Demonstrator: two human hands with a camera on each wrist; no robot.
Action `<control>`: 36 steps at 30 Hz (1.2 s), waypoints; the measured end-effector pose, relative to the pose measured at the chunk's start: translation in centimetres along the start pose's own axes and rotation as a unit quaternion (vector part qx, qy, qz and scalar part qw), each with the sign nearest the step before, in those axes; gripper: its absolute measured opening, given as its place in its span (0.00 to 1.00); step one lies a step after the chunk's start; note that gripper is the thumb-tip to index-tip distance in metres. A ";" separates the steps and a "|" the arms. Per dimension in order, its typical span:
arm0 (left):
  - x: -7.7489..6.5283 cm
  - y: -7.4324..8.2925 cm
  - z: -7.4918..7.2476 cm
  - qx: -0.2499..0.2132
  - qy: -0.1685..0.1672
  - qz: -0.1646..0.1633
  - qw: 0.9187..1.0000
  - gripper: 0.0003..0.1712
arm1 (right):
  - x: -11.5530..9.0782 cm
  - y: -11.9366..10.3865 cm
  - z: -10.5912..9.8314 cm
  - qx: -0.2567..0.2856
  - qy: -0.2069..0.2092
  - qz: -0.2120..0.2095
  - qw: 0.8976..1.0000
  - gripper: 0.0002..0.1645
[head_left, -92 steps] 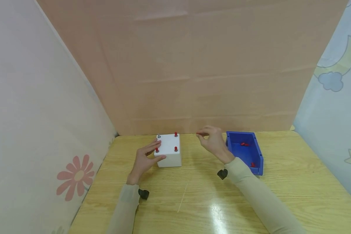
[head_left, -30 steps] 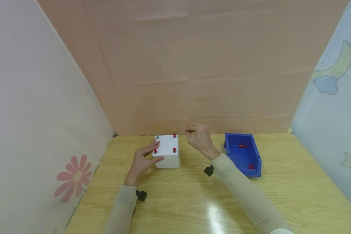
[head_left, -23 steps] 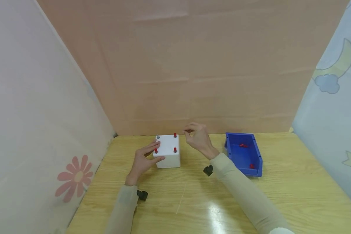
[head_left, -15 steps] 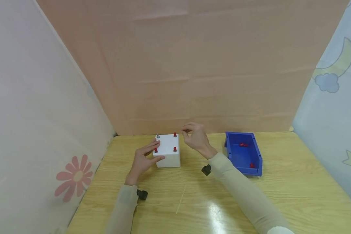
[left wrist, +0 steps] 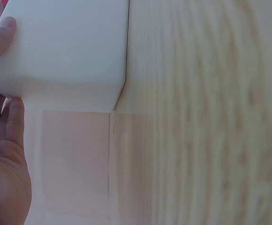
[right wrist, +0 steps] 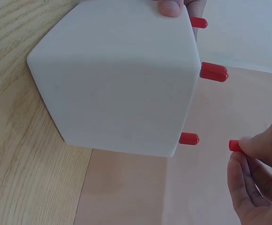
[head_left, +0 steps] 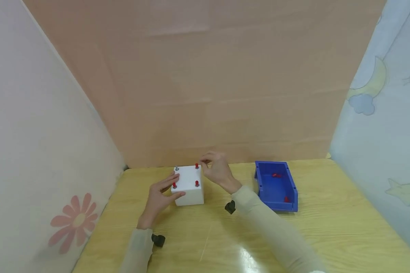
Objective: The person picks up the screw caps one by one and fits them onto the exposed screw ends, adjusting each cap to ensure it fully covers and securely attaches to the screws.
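Observation:
A white box [head_left: 188, 178] stands on the table with small metal posts near its top corners. Three posts wear red caps, such as the front right cap [head_left: 196, 183]; the far left post [head_left: 177, 168] is bare metal. My left hand [head_left: 158, 199] grips the box at its left side, thumb on the front face and fingers reaching onto the top. Just beside the far right corner, my right hand [head_left: 218, 170] pinches a loose red cap [right wrist: 234, 145] between thumb and index finger. In the right wrist view that cap is apart from the capped posts.
To the right of the box stands a blue bin [head_left: 275, 187] holding several red caps [head_left: 286, 199]. The wooden table [head_left: 208, 242] meets a brown backdrop [head_left: 205, 94] close behind the box. Pale patterned walls flank both sides.
My right hand has moved left from beside the blue bin to the box's far right corner, carrying the cap. My left hand keeps its hold. The head view has shifted slightly.

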State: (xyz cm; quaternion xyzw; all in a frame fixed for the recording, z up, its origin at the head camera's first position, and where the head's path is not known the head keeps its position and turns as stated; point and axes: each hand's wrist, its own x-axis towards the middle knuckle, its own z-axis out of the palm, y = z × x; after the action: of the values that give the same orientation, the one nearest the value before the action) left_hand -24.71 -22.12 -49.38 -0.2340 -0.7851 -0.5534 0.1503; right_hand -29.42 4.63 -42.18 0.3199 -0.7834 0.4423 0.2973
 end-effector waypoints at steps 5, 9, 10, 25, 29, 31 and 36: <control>-0.3 0.0 -0.3 0.002 -0.002 -0.010 1.000 0.32 | 0.1 -0.5 0.5 -0.003 0.003 0.001 1.000 0.07; 0.4 0.2 0.1 0.000 -0.004 -0.020 1.000 0.32 | 0.8 -0.4 0.3 -0.013 0.009 -0.005 1.000 0.07; 0.6 0.3 0.1 -0.003 -0.002 -0.021 1.000 0.32 | 1.0 -0.4 0.3 -0.012 0.008 -0.003 1.000 0.06; 0.8 0.1 -0.8 -0.008 0.008 -0.007 1.000 0.30 | 2.3 -0.6 1.8 0.011 0.002 0.009 1.000 0.07; 0.6 0.2 -0.9 -0.011 0.010 -0.008 1.000 0.30 | 2.5 -0.6 2.3 0.013 -0.012 0.013 1.000 0.07; 0.5 0.2 -0.9 -0.009 0.011 -0.007 1.000 0.30 | 2.6 -0.7 2.5 0.005 -0.018 0.014 1.000 0.07; 0.4 0.3 -0.8 -0.002 0.011 -0.002 1.000 0.30 | 2.8 -1.0 2.8 -0.006 -0.014 0.007 1.000 0.07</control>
State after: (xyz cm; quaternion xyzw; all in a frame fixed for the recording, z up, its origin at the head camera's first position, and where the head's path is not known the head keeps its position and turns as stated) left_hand -24.89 -22.70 -48.74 -0.2268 -0.7825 -0.5580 0.1579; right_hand -30.93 1.09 -40.79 0.3189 -0.7925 0.4348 0.2849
